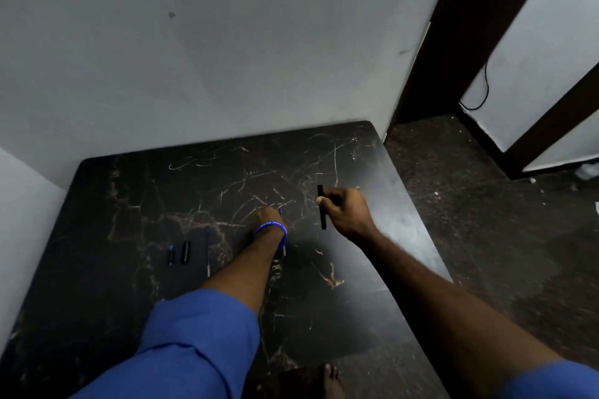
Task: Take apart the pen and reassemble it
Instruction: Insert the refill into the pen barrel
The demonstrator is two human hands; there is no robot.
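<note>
My right hand [343,209] grips a black pen barrel [321,208], held roughly upright over the right part of the dark marble table [129,197]. My left hand [267,215], with a blue wristband, is closed around a thin blue refill [284,244] whose ends stick out above and below the wrist. On the table at the left lie a small blue-tipped piece [170,255], a short black cap [185,251] and a second thin refill [207,253], side by side and apart from each other.
The table stands in a corner against a pale wall [227,42]. Its right edge drops to a dark speckled floor [486,220]. A dark door frame [431,42] rises at the back right. My bare foot [332,379] shows below the table's near edge.
</note>
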